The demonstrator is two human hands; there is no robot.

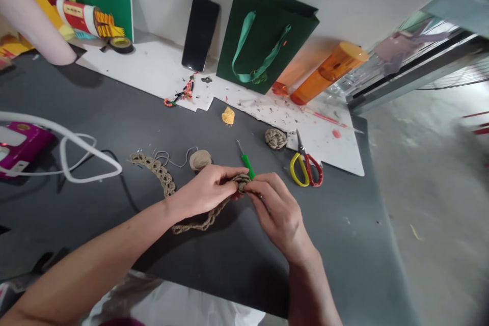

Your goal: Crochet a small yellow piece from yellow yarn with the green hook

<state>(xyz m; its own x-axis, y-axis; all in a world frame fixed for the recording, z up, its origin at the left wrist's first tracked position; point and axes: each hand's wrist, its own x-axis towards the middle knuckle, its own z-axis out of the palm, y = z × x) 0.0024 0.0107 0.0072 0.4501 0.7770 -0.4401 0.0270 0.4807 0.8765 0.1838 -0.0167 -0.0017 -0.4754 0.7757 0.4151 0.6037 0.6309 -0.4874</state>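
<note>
1. At far left, we see our left forearm [114, 239] reaching in from the lower corner, slanting up and rightward over the grey table [214, 270].
2. The crocheted strip [158, 170] curves along the tabletop, passes beneath our left wrist and comes out below it, rising toward our fingers.
3. A small ball of yarn [199, 160] sits just beyond the left hand, its loose thread trailing left.
4. Our left hand [208, 188] lies back upward, wrist nearly straight, thumb and index finger pinching a bunched crocheted piece [242, 182].
5. That piece is held between both hands, above the table.
6. A green-handled hook [246, 161] points away from us behind the fingertips; we cannot tell whether they touch it.
7. Our right hand [277, 209] angles up and leftward from its forearm, knuckles raised, fingers bent, thumb and index finger closed on the piece's right edge. The other right fingers' grip is partly hidden from us.
8. Farther right, we find a coiled beige piece [275, 138], then scissors [306, 165] with yellow and red handles, their blades pointing away.
</note>
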